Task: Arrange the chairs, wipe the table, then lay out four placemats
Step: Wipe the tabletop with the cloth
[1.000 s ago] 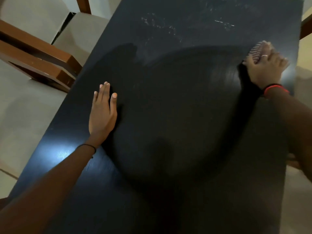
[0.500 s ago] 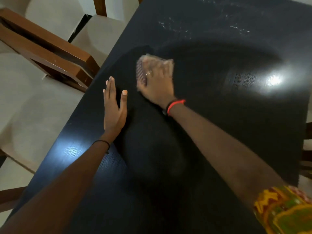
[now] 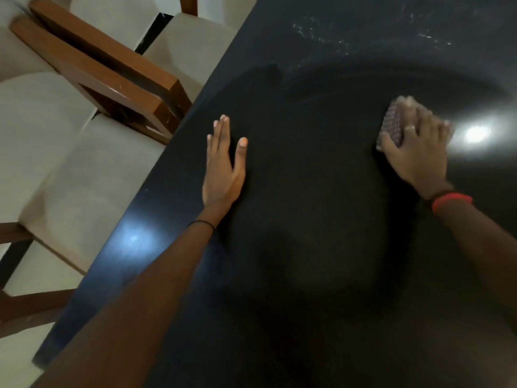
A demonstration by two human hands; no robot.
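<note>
A black glossy table point(image 3: 321, 247) fills most of the view. My left hand point(image 3: 223, 166) lies flat on it near the left edge, fingers straight. My right hand point(image 3: 416, 152) presses a small checked cloth point(image 3: 393, 124) onto the tabletop at the right, fingers spread over it; most of the cloth is hidden under the hand. Pale streaks and specks point(image 3: 321, 35) mark the far part of the table beyond a darker wiped arc.
Two wooden chairs with cream cushions stand along the table's left side: one point(image 3: 112, 68) at the upper left with brown back rails against the edge, another seat point(image 3: 70, 177) below it. Light glares point(image 3: 475, 133) on the tabletop by the cloth.
My right hand swept the cloth from the right edge to beside my left hand, then back to the right. The left hand stayed flat in place.
</note>
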